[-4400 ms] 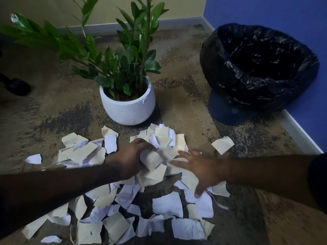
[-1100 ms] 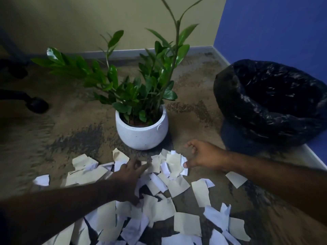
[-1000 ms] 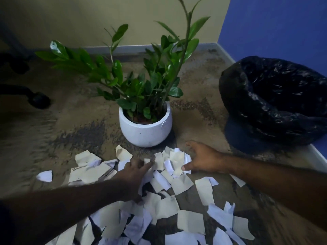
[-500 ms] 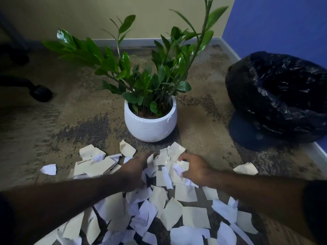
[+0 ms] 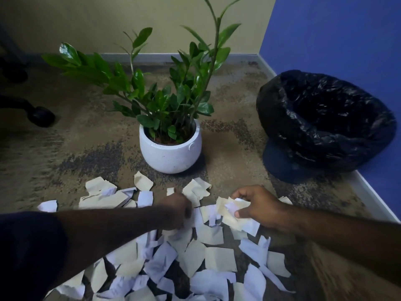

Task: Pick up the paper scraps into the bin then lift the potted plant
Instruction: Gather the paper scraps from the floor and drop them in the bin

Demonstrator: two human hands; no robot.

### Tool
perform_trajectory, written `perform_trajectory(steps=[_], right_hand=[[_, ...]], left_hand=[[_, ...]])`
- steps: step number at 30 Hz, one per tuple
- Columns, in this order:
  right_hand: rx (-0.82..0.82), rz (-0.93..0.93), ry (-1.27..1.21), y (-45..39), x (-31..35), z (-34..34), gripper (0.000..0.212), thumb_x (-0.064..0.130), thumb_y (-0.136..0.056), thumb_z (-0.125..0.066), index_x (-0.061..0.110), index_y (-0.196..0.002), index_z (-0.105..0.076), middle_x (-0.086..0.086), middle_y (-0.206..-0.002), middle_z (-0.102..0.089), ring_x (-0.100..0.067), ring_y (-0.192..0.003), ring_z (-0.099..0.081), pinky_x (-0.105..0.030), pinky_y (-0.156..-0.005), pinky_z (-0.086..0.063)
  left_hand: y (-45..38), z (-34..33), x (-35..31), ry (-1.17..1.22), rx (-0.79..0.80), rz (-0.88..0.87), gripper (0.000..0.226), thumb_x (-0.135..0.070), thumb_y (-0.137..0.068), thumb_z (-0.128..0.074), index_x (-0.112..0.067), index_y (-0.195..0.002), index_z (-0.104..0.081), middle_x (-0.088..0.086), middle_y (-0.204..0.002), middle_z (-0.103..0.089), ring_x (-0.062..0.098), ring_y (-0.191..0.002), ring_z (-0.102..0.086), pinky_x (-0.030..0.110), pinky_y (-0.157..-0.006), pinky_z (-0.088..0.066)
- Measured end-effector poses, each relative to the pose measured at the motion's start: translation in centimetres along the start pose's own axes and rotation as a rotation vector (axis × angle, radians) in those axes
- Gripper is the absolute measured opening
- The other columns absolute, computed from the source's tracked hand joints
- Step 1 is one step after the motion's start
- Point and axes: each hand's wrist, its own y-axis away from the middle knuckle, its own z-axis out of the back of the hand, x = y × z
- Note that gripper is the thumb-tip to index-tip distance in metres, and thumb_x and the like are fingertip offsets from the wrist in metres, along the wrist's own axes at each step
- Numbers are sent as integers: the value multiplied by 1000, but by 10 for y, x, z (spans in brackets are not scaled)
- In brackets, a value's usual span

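Down on the mottled brown carpet [image 5: 86, 148], torn cream and white paper scraps [image 5: 208, 257] lie spread before me. My right hand [image 5: 256, 205] curls round a small bunch of them, thumb pinching underneath. My left hand [image 5: 175, 210] is knuckles-up among the scraps, fingers bent under; whether it grips any I cannot tell. At twelve o'clock stands the leafy green plant in its round white pot [image 5: 170, 153]; at two o'clock, the bin lined with a black plastic bag [image 5: 325, 120].

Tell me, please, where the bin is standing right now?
In the head view the bin, lined with a black bag, stands on the carpet at the right against the blue wall, to the right of the potted plant.
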Motion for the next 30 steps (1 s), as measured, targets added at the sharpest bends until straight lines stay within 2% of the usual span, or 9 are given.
perform_trajectory(steps=[5, 9, 12, 15, 17, 20, 23, 27, 30], right_hand=[[10, -14, -32, 15, -8, 23, 29, 9, -71, -82, 20, -96, -73, 2, -96, -73, -17, -86, -68, -27, -68, -55], [-43, -13, -66, 19, -4, 43, 32, 8, -69, -84, 19, -97, -73, 1, -99, -73, -17, -87, -69, -28, -71, -56], [-101, 44, -144, 21, 8, 66, 38, 2, -67, -84, 11, -101, -72, -5, -104, -73, -13, -89, -69, -30, -80, -56], [-179, 130, -211, 25, 29, 95, 42, -1, -66, -84, 5, -105, -70, -12, -109, -71, -20, -100, -66, -38, -91, -55], [-205, 211, -258, 29, 46, 116, 35, -1, -67, -83, 8, -99, -72, -12, -102, -73, -18, -91, -68, -35, -84, -57], [-138, 313, -449, 37, 69, 152, 35, -2, -66, -80, 7, -98, -71, -14, -95, -74, -18, -81, -69, -30, -69, -59], [-104, 392, -719, 39, 82, 191, 43, 0, -63, -74, 4, -105, -66, -9, -94, -74, -20, -79, -71, -29, -61, -57], [-347, 436, -980, 31, 79, 229, 31, -4, -71, -67, 6, -100, -63, -4, -84, -75, -17, -71, -72, -27, -55, -57], [-626, 351, -932, 19, 57, 244, 22, -3, -82, -67, 16, -92, -62, 3, -78, -74, -16, -65, -72, -28, -46, -55]], left_hand=[[11, 9, -2, 10, -16, 28, 20, -20, -80, -71, -23, -100, -75, -4, -108, -69, 14, -98, -62, 19, -74, -44], [23, 25, 1, 120, -130, 35, 24, -9, -76, -67, -25, -92, -77, -13, -89, -65, 4, -79, -56, 5, -55, -35], [28, 39, -1, 224, -181, 76, 21, -6, -73, -68, -24, -80, -75, -16, -78, -62, 5, -73, -58, 6, -51, -38], [26, 48, -4, 309, -225, 110, 18, -10, -68, -77, -22, -81, -75, -13, -84, -69, 1, -74, -59, 3, -53, -41], [23, 50, -7, 444, -252, 165, 25, -7, -65, -80, -24, -80, -71, -12, -84, -69, 1, -76, -62, 8, -61, -50], [21, 57, -18, 684, -249, 263, 30, 0, -64, -83, -20, -82, -71, -4, -89, -72, 12, -82, -68, 29, -75, -60], [15, 69, -35, 805, -239, 276, 26, 0, -65, -84, -15, -83, -74, 1, -89, -73, 14, -83, -69, 31, -75, -61], [13, 92, -65, 1035, -271, 184, 21, 10, -67, -81, -3, -80, -72, 7, -68, -73, 14, -56, -68, 22, -46, -53], [15, 112, -92, 1194, -322, 97, 27, 11, -61, -84, -2, -79, -68, 15, -71, -71, 25, -59, -64, 27, -48, -49]])
